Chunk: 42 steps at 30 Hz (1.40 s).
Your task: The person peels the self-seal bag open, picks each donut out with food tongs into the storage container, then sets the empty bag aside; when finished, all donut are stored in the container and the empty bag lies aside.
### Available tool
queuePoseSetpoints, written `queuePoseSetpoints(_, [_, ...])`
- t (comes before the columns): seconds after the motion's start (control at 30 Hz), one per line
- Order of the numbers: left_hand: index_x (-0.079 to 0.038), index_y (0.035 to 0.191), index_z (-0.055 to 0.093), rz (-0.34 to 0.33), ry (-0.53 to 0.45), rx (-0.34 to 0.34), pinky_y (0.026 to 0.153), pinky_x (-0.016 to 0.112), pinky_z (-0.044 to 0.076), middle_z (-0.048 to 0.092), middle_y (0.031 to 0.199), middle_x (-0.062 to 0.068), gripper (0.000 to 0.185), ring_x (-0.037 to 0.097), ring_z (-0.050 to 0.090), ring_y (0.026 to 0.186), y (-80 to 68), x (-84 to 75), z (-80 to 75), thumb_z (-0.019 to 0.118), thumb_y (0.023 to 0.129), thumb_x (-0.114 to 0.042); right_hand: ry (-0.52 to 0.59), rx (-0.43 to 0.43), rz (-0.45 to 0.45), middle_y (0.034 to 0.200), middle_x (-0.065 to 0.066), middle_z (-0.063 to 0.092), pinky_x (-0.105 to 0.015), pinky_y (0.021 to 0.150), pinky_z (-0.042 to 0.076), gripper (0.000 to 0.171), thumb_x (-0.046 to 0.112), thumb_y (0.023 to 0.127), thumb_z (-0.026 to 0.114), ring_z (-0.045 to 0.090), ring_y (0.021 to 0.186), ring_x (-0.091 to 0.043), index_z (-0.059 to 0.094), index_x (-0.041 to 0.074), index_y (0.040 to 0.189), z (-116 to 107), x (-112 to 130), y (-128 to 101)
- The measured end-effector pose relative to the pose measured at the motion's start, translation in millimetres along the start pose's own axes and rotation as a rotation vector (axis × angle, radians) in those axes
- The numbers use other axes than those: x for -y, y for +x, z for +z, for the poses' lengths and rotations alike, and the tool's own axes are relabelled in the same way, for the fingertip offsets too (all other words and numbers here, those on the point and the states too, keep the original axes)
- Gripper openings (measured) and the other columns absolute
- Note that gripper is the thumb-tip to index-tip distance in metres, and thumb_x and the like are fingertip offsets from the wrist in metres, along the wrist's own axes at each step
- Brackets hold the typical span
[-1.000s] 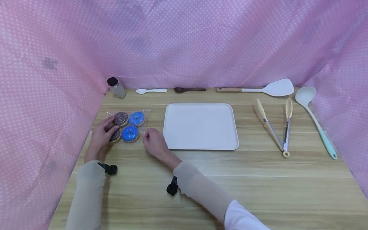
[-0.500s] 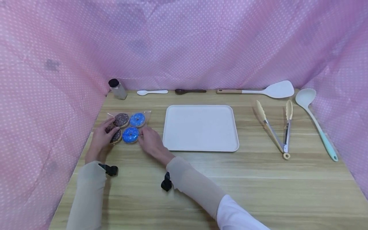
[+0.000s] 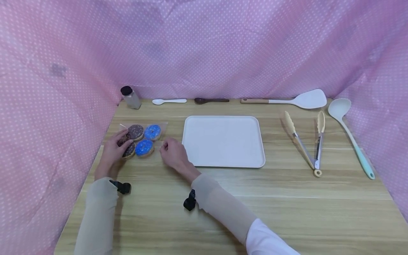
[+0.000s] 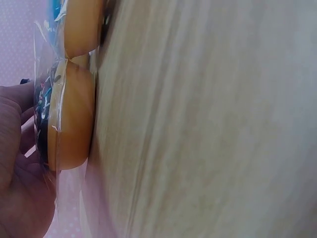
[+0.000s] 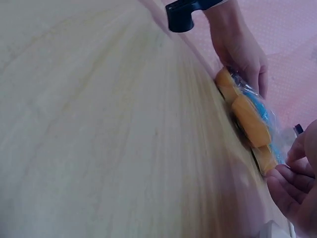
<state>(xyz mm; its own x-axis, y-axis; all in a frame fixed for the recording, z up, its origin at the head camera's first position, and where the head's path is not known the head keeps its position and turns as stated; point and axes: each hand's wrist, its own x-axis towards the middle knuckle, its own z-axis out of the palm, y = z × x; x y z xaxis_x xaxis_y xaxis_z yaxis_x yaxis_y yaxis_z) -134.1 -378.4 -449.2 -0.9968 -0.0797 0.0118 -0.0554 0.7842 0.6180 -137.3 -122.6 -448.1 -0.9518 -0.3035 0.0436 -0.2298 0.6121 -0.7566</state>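
1. Centrally, a wooden table (image 3: 223, 198) fills the head view, walled on 3 sides by a pink dotted cloth (image 3: 204, 46).
2. At the table's left lies a clear bag of doughnuts (image 3: 141, 140) holding 4 pieces: 2 with blue icing, 2 with dark icing.
3. A person's left hand (image 3: 112, 154) rests on the bag's left edge, its fingers curled over the dark doughnuts and gripping the plastic.
4. The right hand (image 3: 172, 156) sits just right of the bag, between it and a white tray (image 3: 223, 141); its fingers are loosely bent, and whether they pinch the plastic edge cannot be told.
5. Seen from the left wrist, the bag presses flat on the wood, with the doughnuts' golden sides showing through the film.
6. Along the back edge stand a small jar with a dark lid (image 3: 130, 97), a white spoon (image 3: 169, 101), a dark spoon (image 3: 211, 100) and a white spatula (image 3: 293, 100).
7. Right of the tray lie yellow-tipped tongs (image 3: 306, 141), and beyond them a pale ladle (image 3: 349, 131).
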Motion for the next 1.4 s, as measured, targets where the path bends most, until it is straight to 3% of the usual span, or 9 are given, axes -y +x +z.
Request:
queuePoseSetpoints(0.13, [0.0,0.142,0.041,0.025,-0.01,-0.002,0.112,0.06,0.022,0.033,0.149,0.025,0.051,0.049,0.027,0.137,0.1,0.5,0.4,0.056,0.098,-0.022,0.014,0.03,0.014,0.08,0.006,0.057,-0.02,0.06,0.046,0.006,0.021,0.09,0.06,0.054,0.071,-0.007,0.062,0.016,0.087,-2.2,1.4,-1.1])
queuePoseSetpoints(0.27, [-0.001,0.142,0.041,0.02,-0.029,0.007,0.112,0.059,0.021,0.032,0.15,0.024,0.051,0.048,0.027,0.137,-1.7,0.7,0.9,0.055,0.098,-0.021,0.036,0.071,0.028,0.088,0.006,0.057,-0.02,0.065,0.047,0.021,0.032,0.089,0.064,0.053,0.077,-0.009,0.061,0.014,0.1,-1.0,5.4,0.7])
queuePoseSetpoints(0.4, [-0.003,0.143,0.04,0.004,-0.037,0.012,0.112,0.059,0.022,0.031,0.151,0.023,0.051,0.047,0.026,0.138,-2.5,0.6,1.9,0.055,0.098,-0.021,-0.01,0.079,-0.001,0.093,0.005,0.059,-0.021,0.067,0.048,0.03,0.037,0.09,0.062,0.055,0.081,-0.009,0.06,0.013,0.106,3.2,9.2,8.5])
queuePoseSetpoints(0.63, [-0.005,0.144,0.04,-0.019,-0.041,0.019,0.112,0.058,0.024,0.031,0.152,0.022,0.052,0.045,0.028,0.138,-3.2,-0.7,5.2,0.056,0.098,-0.023,-0.074,0.064,-0.026,0.079,0.007,0.058,-0.017,0.057,0.044,0.006,0.022,0.093,0.058,0.055,0.07,-0.007,0.059,0.017,0.089,7.8,4.0,21.7])
queuePoseSetpoints(0.8, [-0.007,0.145,0.038,-0.026,-0.034,0.022,0.112,0.06,0.023,0.03,0.152,0.022,0.052,0.046,0.026,0.138,-2.8,-0.4,4.9,0.054,0.098,-0.025,-0.02,0.043,-0.013,0.075,0.008,0.057,-0.017,0.055,0.043,0.009,0.017,0.091,0.057,0.054,0.066,-0.007,0.059,0.019,0.082,4.3,-3.4,22.9])
queuePoseSetpoints(1.0, [-0.005,0.142,0.043,0.027,-0.027,-0.006,0.111,0.059,0.025,0.035,0.149,0.023,0.051,0.046,0.03,0.136,2.9,0.5,6.8,0.057,0.097,-0.023,-0.038,-0.032,0.017,0.074,0.006,0.058,-0.02,0.053,0.044,0.007,0.016,0.087,0.058,0.055,0.063,-0.009,0.059,0.016,0.081,-6.3,-7.1,20.9])
queuePoseSetpoints(1.17, [-0.003,0.141,0.043,0.054,-0.03,-0.012,0.11,0.059,0.026,0.036,0.148,0.024,0.05,0.048,0.032,0.135,3.8,0.9,7.8,0.058,0.096,-0.021,-0.02,0.027,0.025,0.077,0.005,0.057,-0.021,0.053,0.043,0.006,0.02,0.089,0.06,0.054,0.066,-0.01,0.057,0.015,0.087,-10.0,-5.5,19.7])
queuePoseSetpoints(1.3, [-0.003,0.141,0.043,0.045,-0.049,-0.01,0.111,0.059,0.024,0.036,0.148,0.024,0.05,0.048,0.031,0.135,1.7,1.2,8.1,0.059,0.096,-0.018,0.014,0.086,0.016,0.087,0.003,0.059,-0.021,0.059,0.044,0.023,0.031,0.088,0.066,0.053,0.073,-0.01,0.059,0.012,0.101,-10.9,-0.8,21.0])
queuePoseSetpoints(1.4, [-0.003,0.141,0.044,0.043,-0.064,-0.014,0.112,0.059,0.024,0.037,0.147,0.024,0.05,0.047,0.031,0.136,0.3,0.5,8.5,0.059,0.096,-0.016,-0.01,0.098,0.011,0.091,0.004,0.058,-0.02,0.062,0.045,0.028,0.037,0.089,0.066,0.053,0.078,-0.009,0.059,0.014,0.104,-10.6,2.8,23.9])
